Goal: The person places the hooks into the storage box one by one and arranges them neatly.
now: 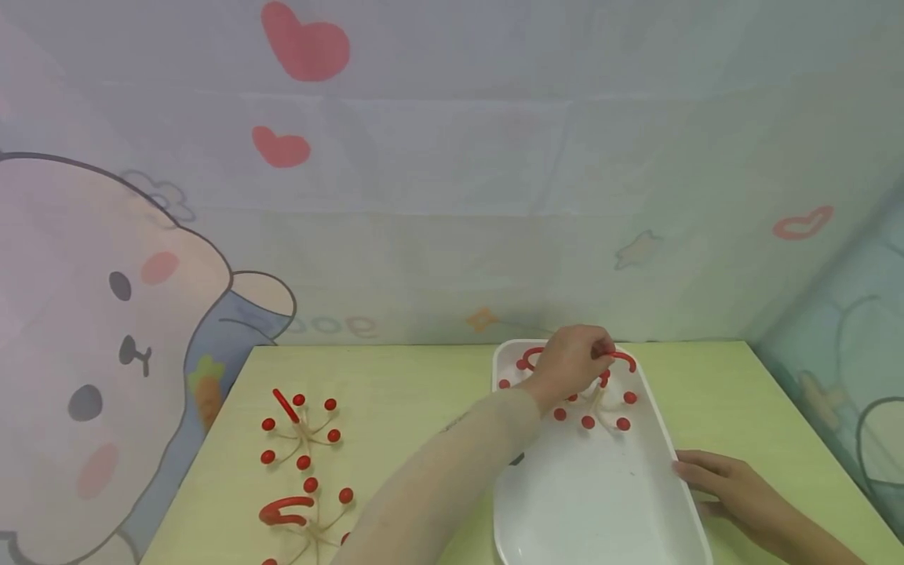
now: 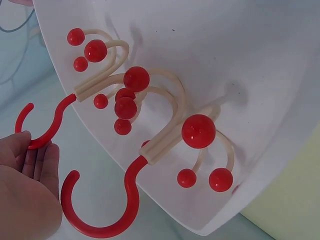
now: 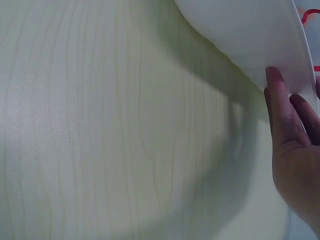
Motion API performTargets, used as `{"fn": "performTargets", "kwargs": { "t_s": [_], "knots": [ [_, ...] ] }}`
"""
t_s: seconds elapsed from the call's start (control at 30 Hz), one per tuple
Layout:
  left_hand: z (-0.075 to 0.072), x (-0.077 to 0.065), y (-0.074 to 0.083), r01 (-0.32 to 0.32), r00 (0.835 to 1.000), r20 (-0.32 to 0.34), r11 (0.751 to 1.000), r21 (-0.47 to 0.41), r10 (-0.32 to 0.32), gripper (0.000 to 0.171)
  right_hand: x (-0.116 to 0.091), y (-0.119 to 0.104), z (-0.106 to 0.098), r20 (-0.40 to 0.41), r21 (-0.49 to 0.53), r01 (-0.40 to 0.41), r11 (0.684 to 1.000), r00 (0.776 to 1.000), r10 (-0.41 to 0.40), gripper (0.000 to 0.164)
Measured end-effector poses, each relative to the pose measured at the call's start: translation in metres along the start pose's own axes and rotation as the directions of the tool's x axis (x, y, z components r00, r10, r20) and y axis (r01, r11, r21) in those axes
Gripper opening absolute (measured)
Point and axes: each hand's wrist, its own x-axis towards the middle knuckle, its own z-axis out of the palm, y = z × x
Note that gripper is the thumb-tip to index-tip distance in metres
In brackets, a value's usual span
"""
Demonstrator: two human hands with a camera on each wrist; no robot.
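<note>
Two red-hooked holders (image 1: 304,433) lie near the left edge of the table (image 1: 402,400). The right hand (image 1: 734,490) rests straight fingers against the right edge of a white tray (image 1: 579,502); by its far edge, the left hand (image 1: 568,361) pinches a third holder (image 2: 56,119), beside a fourth holder (image 2: 162,141).

Creased pale cloth (image 1: 452,165) behind light-green, wood-grained table (image 1: 395,392); cloth printed with pink hearts (image 1: 311,51), large cartoon animal (image 1: 106,345) at left

Muted, diffuse light, faint glare on the tabletop (image 3: 100,125), soft shadow beside the tray (image 3: 245,35), backdrop (image 1: 452,157) perhaps slightly blurred
</note>
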Motion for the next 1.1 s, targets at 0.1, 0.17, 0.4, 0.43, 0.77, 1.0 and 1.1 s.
{"fn": "performTargets", "kwargs": {
  "t_s": [0.1,0.17,0.4,0.43,0.77,1.0,1.1],
  "knots": [
    [0.0,0.002,0.001,0.007,1.0,-0.006,1.0,0.028,-0.007,0.006,-0.001,0.001,-0.002,0.02,0.03,0.024,0.999,0.999,-0.024,0.065],
    [0.0,0.003,0.001,0.012,1.0,-0.013,0.999,0.04,-0.011,0.006,-0.001,0.002,-0.003,0.036,0.044,0.038,0.998,0.999,-0.04,0.064],
    [0.003,0.004,0.003,0.036,0.999,-0.008,0.996,0.087,-0.035,0.005,-0.002,0.003,-0.003,0.043,0.05,0.045,0.998,0.998,-0.047,0.065],
    [0.004,0.004,0.003,0.043,0.999,-0.003,0.995,0.09,-0.043,0.006,-0.002,0.003,-0.003,0.043,0.051,0.046,0.998,0.998,-0.048,0.065],
    [-0.002,0.006,0.005,0.063,0.997,0.051,0.997,0.047,-0.065,0.012,-0.002,0.001,-0.001,0.018,0.041,0.024,0.999,1.0,-0.025,0.066],
    [-0.012,0.002,0.004,0.041,0.996,0.079,0.998,0.048,-0.045,0.023,-0.001,0.001,0.0,-0.009,0.031,-0.001,1.0,1.0,0.001,0.066],
    [-0.016,0.001,0.003,0.017,0.995,0.094,0.999,0.046,-0.022,0.026,-0.001,0.001,0.0,-0.01,0.016,-0.007,1.0,1.0,0.007,0.066]
  ]
}}
